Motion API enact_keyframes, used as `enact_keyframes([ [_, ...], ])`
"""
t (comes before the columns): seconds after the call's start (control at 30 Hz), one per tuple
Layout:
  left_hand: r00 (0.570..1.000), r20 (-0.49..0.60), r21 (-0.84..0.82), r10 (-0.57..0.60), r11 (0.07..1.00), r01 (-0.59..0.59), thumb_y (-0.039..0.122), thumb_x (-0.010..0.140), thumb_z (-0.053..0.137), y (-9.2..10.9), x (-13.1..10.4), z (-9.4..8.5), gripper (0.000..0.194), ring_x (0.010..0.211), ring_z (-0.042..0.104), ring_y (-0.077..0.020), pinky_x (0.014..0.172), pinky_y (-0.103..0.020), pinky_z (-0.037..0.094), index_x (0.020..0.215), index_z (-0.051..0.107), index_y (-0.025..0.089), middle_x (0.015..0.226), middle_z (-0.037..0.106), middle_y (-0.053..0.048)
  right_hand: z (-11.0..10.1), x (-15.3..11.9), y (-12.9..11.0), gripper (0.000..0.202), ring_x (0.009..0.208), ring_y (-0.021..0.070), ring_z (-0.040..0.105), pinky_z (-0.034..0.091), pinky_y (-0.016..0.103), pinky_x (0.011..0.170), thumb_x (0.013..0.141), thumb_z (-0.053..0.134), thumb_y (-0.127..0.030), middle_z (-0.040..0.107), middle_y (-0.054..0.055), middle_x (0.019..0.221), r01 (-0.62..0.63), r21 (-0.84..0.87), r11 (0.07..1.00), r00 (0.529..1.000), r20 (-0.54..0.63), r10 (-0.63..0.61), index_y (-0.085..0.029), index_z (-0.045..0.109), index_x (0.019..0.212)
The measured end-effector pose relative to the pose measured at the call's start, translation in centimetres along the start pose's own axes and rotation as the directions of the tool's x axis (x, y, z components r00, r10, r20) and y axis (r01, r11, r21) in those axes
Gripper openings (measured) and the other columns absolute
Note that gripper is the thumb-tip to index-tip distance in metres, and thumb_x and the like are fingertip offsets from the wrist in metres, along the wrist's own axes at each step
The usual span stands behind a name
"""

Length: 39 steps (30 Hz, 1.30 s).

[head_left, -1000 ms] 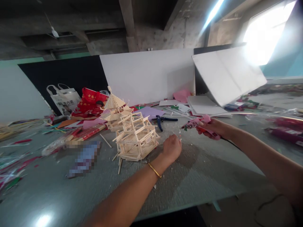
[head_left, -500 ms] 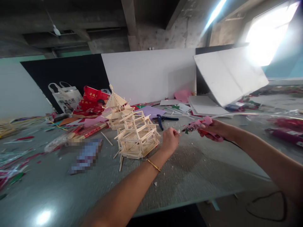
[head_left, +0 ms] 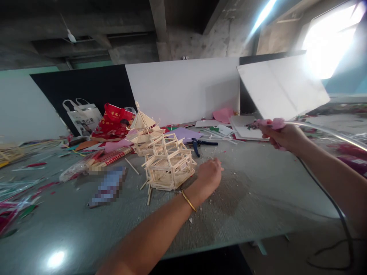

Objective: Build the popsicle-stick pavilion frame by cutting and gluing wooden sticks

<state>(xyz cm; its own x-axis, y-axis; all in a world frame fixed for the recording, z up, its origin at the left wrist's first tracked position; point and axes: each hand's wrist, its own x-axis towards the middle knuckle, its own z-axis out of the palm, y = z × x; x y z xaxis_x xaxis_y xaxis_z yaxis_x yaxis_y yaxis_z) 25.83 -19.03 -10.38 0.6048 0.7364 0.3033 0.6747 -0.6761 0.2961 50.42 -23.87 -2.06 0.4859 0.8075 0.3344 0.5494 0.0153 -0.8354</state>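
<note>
Grey and scuffed, my worktable (head_left: 252,198) runs back to a row of white boards (head_left: 186,89) and a black panel under a rough concrete ceiling. Near the middle of it stands the wooden stick pavilion (head_left: 164,160), a tiered model of pale sticks with a pointed roof at its far left corner.

My left hand (head_left: 210,175) hovers low over the table just right of the pavilion's lowest tier, its fingers curled loosely together. I cannot tell whether they pinch anything or touch the model. A thin gold bangle (head_left: 188,201) sits on that wrist.

My right hand (head_left: 283,136) is raised well to the right of the pavilion and closed around the grip of a pink glue gun (head_left: 268,123), nozzle pointing left. Its black cord (head_left: 329,194) trails from the hand down past the table's near edge.

Behind the pavilion, a little to its right, lie blue-handled pliers (head_left: 200,144) on the table, and beyond them a lilac paper sheet (head_left: 185,133). Left of the pavilion are a red printed bag (head_left: 113,122), a white tote bag (head_left: 83,116) and a bundle of red-wrapped sticks (head_left: 106,159). Loose sticks (head_left: 147,191) lie at the pavilion's near foot.
</note>
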Motion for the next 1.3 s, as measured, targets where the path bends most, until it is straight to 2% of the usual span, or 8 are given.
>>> enact_keyframes([
  [0.1,0.962,0.006,0.161,0.275,0.949,-0.272,0.023,0.087,0.046,1.2,-2.9,-4.1,0.017,0.062,0.060,-0.0186,0.053,-0.027,0.039,0.085,0.060,0.014,0.069,0.064,-0.007,0.7,-0.2,-2.2,0.050,0.036,0.0052,0.040,0.026,0.018,0.033,0.073,0.060,-0.061,0.047,0.001,0.048,0.012,0.067,0.998,0.998,0.057,-0.016,-0.012,0.057,0.073],
  [0.2,0.925,-0.177,0.207,0.337,0.931,-0.300,0.030,0.090,0.042,0.3,-5.7,-10.7,0.026,0.057,0.056,-0.0137,0.052,-0.025,0.039,0.076,0.060,0.018,0.068,0.062,-0.003,2.5,-1.1,-4.6,0.045,0.039,0.0045,0.040,0.024,0.018,0.032,0.077,0.059,-0.058,0.051,0.002,0.057,0.034,0.268,0.963,0.982,0.172,-0.082,-0.014,0.055,0.075],
  [0.33,0.789,-0.564,0.279,0.245,0.955,-0.097,0.028,0.087,0.048,-6.1,-8.3,-19.1,0.017,0.073,0.058,-0.0126,0.066,-0.025,0.043,0.090,0.063,0.020,0.085,0.065,-0.003,5.8,-2.6,-7.1,0.046,0.037,0.0055,0.040,0.022,0.017,0.028,0.077,0.058,-0.059,0.051,0.003,0.056,0.081,0.352,0.933,0.942,0.279,-0.187,-0.014,0.057,0.077],
  [0.4,0.797,-0.585,0.236,0.154,0.972,-0.015,0.029,0.084,0.052,-10.5,-9.1,-21.1,0.017,0.069,0.057,-0.0110,0.063,-0.023,0.044,0.094,0.064,0.021,0.087,0.064,-0.002,7.7,-3.2,-8.1,0.046,0.036,0.0061,0.039,0.024,0.017,0.028,0.079,0.055,-0.060,0.048,0.001,0.051,0.121,0.365,0.923,0.905,0.341,-0.253,-0.014,0.058,0.078],
  [0.57,0.871,-0.491,0.062,-0.010,0.997,0.046,0.030,0.079,0.058,-17.8,-9.4,-20.0,0.025,0.069,0.059,-0.0116,0.065,-0.023,0.046,0.101,0.062,0.019,0.089,0.064,-0.003,12.6,-4.6,-11.1,0.051,0.039,0.0069,0.041,0.026,0.018,0.032,0.075,0.055,-0.065,0.047,0.001,0.049,0.181,0.384,0.905,0.813,0.459,-0.358,-0.014,0.059,0.080],
  [0.83,0.898,-0.440,0.072,0.004,0.997,0.030,0.024,0.082,0.054,-16.6,-7.0,-17.1,0.018,0.078,0.060,-0.0130,0.074,-0.024,0.046,0.097,0.064,0.022,0.093,0.067,-0.002,17.6,-6.0,-13.6,0.058,0.039,0.0056,0.038,0.026,0.019,0.038,0.076,0.050,-0.069,0.044,-0.002,0.048,0.179,0.288,0.941,0.706,0.628,-0.327,-0.012,0.058,0.077],
  [1.1,0.895,-0.446,0.061,0.026,0.998,0.001,0.025,0.085,0.050,-17.4,-6.3,-16.6,0.017,0.078,0.060,-0.0127,0.073,-0.023,0.044,0.086,0.066,0.021,0.085,0.069,0.000,18.8,-6.0,-12.6,0.056,0.040,0.0066,0.036,0.026,0.022,0.040,0.078,0.049,-0.068,0.041,-0.002,0.042,0.187,0.211,0.959,0.727,0.626,-0.280,-0.012,0.057,0.076],
  [1.3,0.897,-0.443,0.013,-0.016,1.000,0.024,0.026,0.084,0.051,-17.2,-6.3,-16.6,0.017,0.073,0.060,-0.0119,0.066,-0.021,0.043,0.086,0.067,0.021,0.081,0.069,0.000,19.5,-6.2,-12.5,0.060,0.040,0.0068,0.040,0.029,0.022,0.041,0.078,0.049,-0.068,0.044,0.001,0.042,0.262,0.116,0.958,0.765,0.580,-0.280,-0.015,0.045,0.050],
])
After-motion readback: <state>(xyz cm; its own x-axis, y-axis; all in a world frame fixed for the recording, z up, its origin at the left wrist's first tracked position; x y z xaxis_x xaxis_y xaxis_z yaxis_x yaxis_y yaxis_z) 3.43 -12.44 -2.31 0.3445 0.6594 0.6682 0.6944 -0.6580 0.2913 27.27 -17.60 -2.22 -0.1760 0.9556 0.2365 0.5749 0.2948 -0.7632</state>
